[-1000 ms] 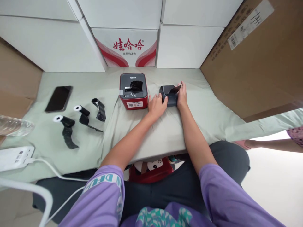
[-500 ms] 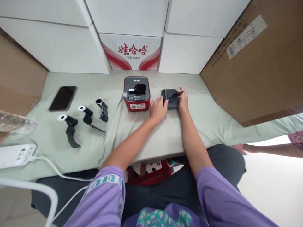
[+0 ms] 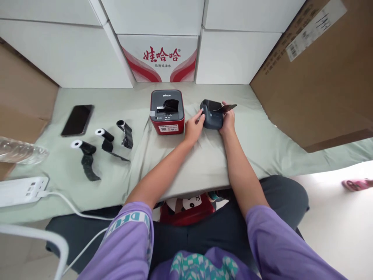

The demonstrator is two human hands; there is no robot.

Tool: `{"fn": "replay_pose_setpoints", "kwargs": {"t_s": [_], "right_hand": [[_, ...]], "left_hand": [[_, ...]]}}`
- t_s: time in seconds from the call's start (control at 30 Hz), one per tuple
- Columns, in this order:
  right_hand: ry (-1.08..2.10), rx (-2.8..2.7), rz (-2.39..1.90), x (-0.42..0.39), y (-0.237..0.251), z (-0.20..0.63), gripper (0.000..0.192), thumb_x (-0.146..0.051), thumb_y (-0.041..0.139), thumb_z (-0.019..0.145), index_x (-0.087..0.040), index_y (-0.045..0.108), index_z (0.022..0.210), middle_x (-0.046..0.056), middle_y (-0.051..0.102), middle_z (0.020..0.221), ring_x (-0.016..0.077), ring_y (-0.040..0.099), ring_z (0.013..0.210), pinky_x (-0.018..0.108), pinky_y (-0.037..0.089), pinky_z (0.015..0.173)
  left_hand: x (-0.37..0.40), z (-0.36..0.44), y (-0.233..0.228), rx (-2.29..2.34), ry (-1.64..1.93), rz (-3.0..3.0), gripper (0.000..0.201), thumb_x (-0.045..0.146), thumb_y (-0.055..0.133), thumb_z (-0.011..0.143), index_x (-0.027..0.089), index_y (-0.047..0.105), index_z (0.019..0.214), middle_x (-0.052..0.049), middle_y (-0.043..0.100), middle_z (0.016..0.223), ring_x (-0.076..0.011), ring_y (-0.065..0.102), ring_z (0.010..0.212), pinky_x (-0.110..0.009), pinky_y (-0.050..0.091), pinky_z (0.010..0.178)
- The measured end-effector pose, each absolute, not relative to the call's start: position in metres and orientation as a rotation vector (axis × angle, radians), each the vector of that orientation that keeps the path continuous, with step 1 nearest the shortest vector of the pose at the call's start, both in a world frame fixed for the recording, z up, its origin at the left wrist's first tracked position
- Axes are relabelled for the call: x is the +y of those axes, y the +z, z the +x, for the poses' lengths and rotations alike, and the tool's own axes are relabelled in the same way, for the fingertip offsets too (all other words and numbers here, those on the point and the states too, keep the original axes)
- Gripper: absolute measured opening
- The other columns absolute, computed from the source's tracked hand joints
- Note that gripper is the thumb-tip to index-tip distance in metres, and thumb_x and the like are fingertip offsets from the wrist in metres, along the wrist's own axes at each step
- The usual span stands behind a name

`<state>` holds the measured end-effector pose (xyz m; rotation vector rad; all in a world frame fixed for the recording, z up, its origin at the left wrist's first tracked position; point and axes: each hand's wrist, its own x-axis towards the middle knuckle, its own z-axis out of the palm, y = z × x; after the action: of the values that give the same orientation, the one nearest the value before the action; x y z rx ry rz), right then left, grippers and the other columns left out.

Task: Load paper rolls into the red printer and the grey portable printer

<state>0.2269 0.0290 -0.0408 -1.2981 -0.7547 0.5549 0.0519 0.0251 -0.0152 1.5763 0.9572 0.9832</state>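
Red printer [image 3: 167, 116] beside black printer [image 3: 212, 114] w/ hands.

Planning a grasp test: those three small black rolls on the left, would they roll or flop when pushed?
Likely to roll: each roll is a small cylinder lying on its side on the cloth. The loose black tail trailing from it looks floppy and would probably drag or unwind. Probably light, judging by the hollow white core.
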Motion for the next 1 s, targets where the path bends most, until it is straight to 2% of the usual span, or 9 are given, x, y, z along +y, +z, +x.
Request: {"fn": "replay_pose_setpoints", "kwargs": {"t_s": [0.1,0.2,0.27,0.4,0.6,0.8,1.0], "right_hand": [[0.622,-0.739,-1.287,0.029,-0.035,0.224,0.069,-0.078,0.056,0.079,-0.027,0.063,0.125,0.008,0.071,0.12,0.0285,0.069,0.118,0.05,0.058,0.101],[0.688,-0.703,-1.301,0.028,-0.029,0.224,0.069,-0.073,0.067,0.077,-0.027,0.062,0.129,0.007,0.073,0.116,0.0283,0.072,0.114,0.048,0.061,0.098],[0.707,-0.708,-1.304,0.027,-0.028,0.225,0.07,-0.073,0.069,0.077,-0.026,0.062,0.129,0.007,0.074,0.114,0.0287,0.072,0.116,0.047,0.062,0.097],[0.723,-0.772,-1.297,0.028,-0.032,0.23,0.069,-0.074,0.068,0.08,-0.024,0.061,0.128,0.009,0.073,0.114,0.03,0.069,0.122,0.047,0.062,0.098],[0.722,-0.758,-1.278,0.028,-0.038,0.231,0.063,-0.069,0.069,0.081,-0.026,0.06,0.127,0.007,0.073,0.111,0.0288,0.068,0.124,0.045,0.062,0.099],[0.719,-0.771,-1.245,0.026,-0.039,0.227,0.058,-0.068,0.065,0.086,-0.029,0.059,0.129,0.003,0.072,0.109,0.0253,0.07,0.12,0.043,0.062,0.098],[0.75,-0.735,-1.225,0.029,-0.044,0.232,0.049,-0.055,0.066,0.089,-0.027,0.054,0.126,0.002,0.073,0.105,0.0232,0.07,0.118,0.042,0.059,0.103]], "left_hand": [[0.03,0.057,-0.013,0.868,0.999,1.242,0.048,0.036,0.056,0.103,0.022,0.055,0.149,-0.009,0.061,0.152,-0.023,0.068,0.127,-0.038,0.063,0.097],[0.037,0.06,-0.009,0.901,0.868,1.067,0.056,0.043,0.063,0.101,0.018,0.049,0.149,-0.013,0.072,0.132,-0.0228,0.076,0.106,-0.037,0.065,0.087],[0.042,0.058,-0.006,0.886,0.78,1.046,0.055,0.048,0.063,0.1,0.018,0.053,0.145,-0.013,0.076,0.121,-0.0233,0.077,0.101,-0.037,0.065,0.086],[0.05,0.052,-0.003,0.81,0.644,1.05,0.05,0.055,0.056,0.103,0.017,0.062,0.135,-0.013,0.078,0.115,-0.0264,0.076,0.108,-0.039,0.063,0.094],[0.055,0.049,-0.003,0.824,0.562,1.037,0.059,0.066,0.054,0.1,0.02,0.062,0.137,-0.015,0.076,0.121,-0.0315,0.073,0.117,-0.047,0.059,0.102],[0.054,0.051,-0.005,0.823,0.595,1.006,0.058,0.065,0.052,0.101,0.02,0.059,0.135,-0.012,0.075,0.122,-0.0288,0.074,0.115,-0.045,0.06,0.099],[0.053,0.05,-0.003,0.818,0.569,1.031,0.053,0.06,0.045,0.106,0.019,0.059,0.137,-0.012,0.075,0.121,-0.027,0.074,0.116,-0.043,0.059,0.1]]}}
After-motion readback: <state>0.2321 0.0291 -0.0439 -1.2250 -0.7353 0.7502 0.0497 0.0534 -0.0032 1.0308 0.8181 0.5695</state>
